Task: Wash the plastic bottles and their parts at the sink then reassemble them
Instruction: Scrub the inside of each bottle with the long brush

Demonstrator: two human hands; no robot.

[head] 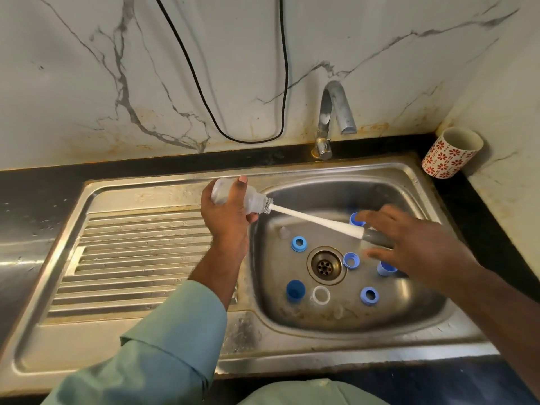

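My left hand grips a clear plastic bottle on its side above the sink's left rim, mouth pointing right. The bristle head of a bottle brush sits at the bottle's mouth. Its white shaft slants down to the right, to a grey grip held between the thumb and fingers of my right hand; the other fingers are spread. In the sink basin lie several loose parts: blue rings, a dark blue cap, a white ring and a small clear piece.
The drain is at the basin's middle and the tap stands behind it, with no water running. A ribbed draining board lies to the left. A red-flowered cup stands at the back right corner. A black cable hangs on the wall.
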